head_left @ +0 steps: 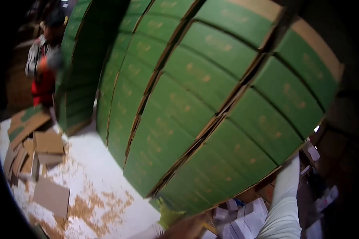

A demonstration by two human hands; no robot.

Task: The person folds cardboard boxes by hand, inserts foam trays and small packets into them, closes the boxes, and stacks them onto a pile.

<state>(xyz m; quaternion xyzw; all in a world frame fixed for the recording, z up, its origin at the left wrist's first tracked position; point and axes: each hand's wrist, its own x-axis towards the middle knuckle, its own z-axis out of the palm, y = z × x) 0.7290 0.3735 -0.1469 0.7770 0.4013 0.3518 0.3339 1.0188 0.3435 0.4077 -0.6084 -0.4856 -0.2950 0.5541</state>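
Note:
Rows of green cardboard boxes (191,103) with brown edges and small pale printed marks fill the middle, slanting across the view. My left hand (169,215), in a yellow-green glove, is against the lower near edge of the nearest row, gripping it. Part of this hand is blurred and cut off by the bottom of the view. My right arm, in a pale sleeve (285,199), reaches up to the right end of the same row. The right hand is hidden there, so its fingers do not show.
A white surface (89,147) lies left of the boxes, strewn with brown shreds (95,209). Loose cardboard pieces (48,143) and a flat sheet (52,197) are on it. Another person (46,63) stands at the far left. White cartons (247,219) lie below, between my arms.

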